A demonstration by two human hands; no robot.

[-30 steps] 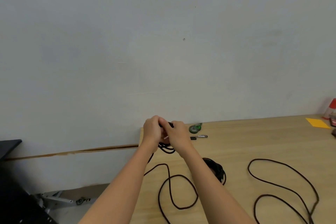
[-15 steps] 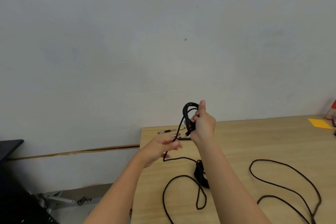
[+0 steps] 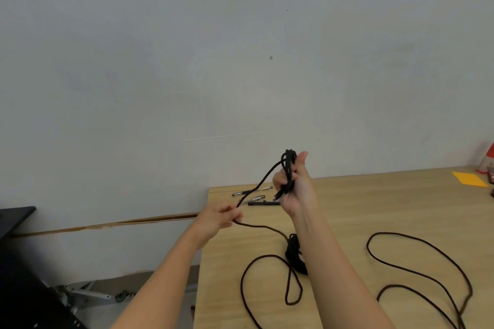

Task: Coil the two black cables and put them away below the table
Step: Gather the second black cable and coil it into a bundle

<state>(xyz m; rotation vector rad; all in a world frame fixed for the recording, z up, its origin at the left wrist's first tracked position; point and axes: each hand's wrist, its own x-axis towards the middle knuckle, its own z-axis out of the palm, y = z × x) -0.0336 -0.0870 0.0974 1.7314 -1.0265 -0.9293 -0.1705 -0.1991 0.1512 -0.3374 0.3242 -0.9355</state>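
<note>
Snagging worries me: my right hand (image 3: 297,191) has its grip clamped round the coiled black cable (image 3: 288,168) above the worktop (image 3: 387,208), my left hand (image 3: 219,218) pinches its feed, and the slack (image 3: 268,255) crosses itself, so I judge a pull may knot it

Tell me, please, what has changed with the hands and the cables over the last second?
The hands, which were together over the far corner of the table, have parted: the right hand rose, gripping a bunch of loops of the black cable, while the left hand moved down and left, pinching the strand that runs from the loops. The other cable, lying loose on the table, and the orange note stayed put.
</note>
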